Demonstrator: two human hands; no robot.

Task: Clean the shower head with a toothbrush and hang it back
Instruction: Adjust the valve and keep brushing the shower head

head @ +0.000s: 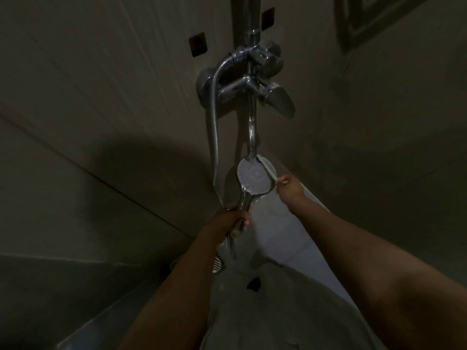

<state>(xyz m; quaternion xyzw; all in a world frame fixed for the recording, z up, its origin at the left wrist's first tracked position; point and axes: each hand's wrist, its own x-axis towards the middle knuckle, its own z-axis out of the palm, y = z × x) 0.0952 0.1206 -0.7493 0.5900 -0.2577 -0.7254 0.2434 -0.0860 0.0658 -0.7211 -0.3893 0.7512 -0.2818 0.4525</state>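
The round shower head [255, 176] sits at the frame's centre, face toward the camera, with a white toothbrush [265, 168] laid across its upper right edge. The left hand [231, 219] is wrapped round its chrome handle just below, and the right hand [288, 186] pinches the toothbrush's lower end. Above them the chrome mixer tap [252, 82] is fixed to the tiled wall [101, 97], with the metal hose [214, 127] hanging at its left.

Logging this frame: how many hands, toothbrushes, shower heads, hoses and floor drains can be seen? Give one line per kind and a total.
Hands: 2, the left hand and the right hand
Toothbrushes: 1, the white toothbrush
Shower heads: 1, the shower head
Hoses: 1, the hose
Floor drains: 1, the floor drain
Total: 6
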